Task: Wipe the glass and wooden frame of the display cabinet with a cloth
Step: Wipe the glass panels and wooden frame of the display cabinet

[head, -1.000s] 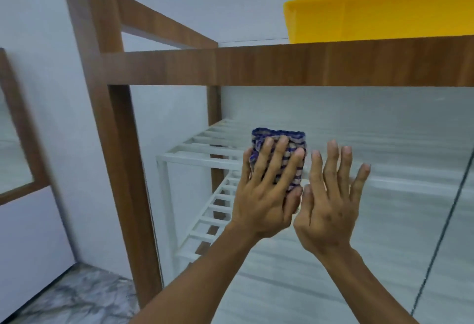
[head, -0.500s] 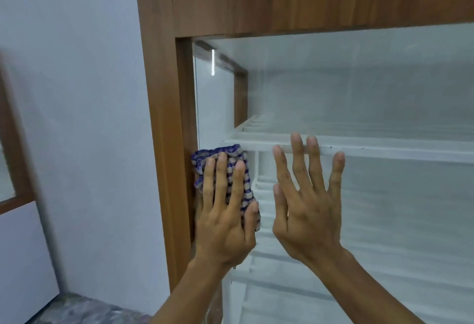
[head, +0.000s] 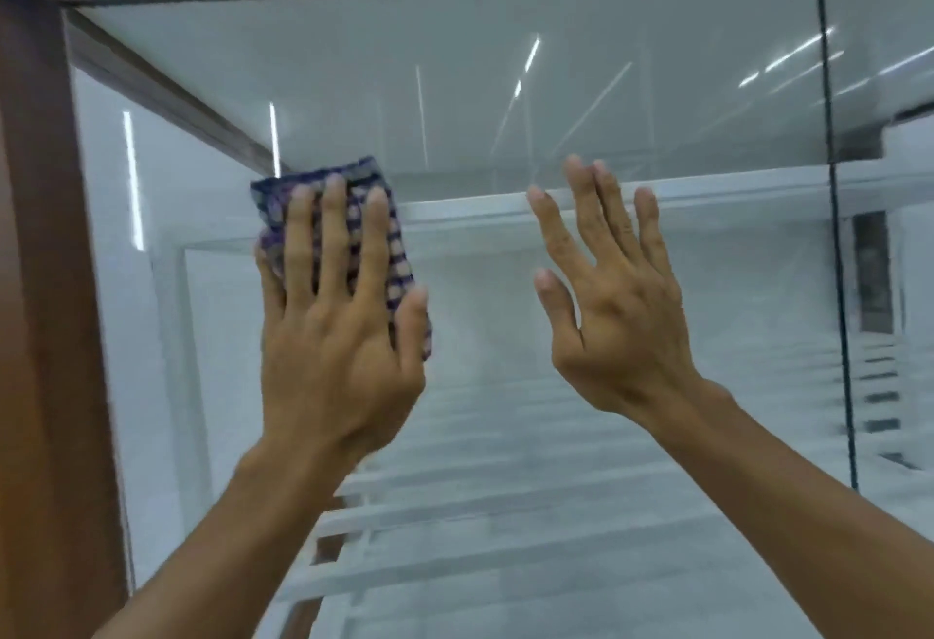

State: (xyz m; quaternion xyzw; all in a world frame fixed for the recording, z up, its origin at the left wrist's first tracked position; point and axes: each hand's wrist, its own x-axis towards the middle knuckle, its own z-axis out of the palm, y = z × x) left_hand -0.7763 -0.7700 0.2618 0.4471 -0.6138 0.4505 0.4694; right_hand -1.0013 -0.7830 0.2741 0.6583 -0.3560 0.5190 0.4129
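Blue-checked cloth (head: 402,259) is pressed flat on the cabinet glass (head: 505,82) by the left hand (head: 338,335) with straight fingers, wooden frame (head: 40,284) at its 9 o'clock, while the right hand (head: 616,304), fingers spread and holding nothing, is at its 3 o'clock.

Bright, cool, even indoor light fills the scene and casts no hard shadows. Thin white streaks of glare cross the glass (head: 505,82): slanted lines toward its top right corner, upright bars near its left edge. A faint haze on the pane mutes the white shelves (head: 505,487) behind it, which look soft and smeared, most of all at the lower right. The left hand (head: 338,335) and right hand (head: 616,315) are fairly sharp, with slight blur at the fingertips. Wide-angle distortion bows the wooden frame (head: 45,284) at the left edge, where its grain dissolves into blur.
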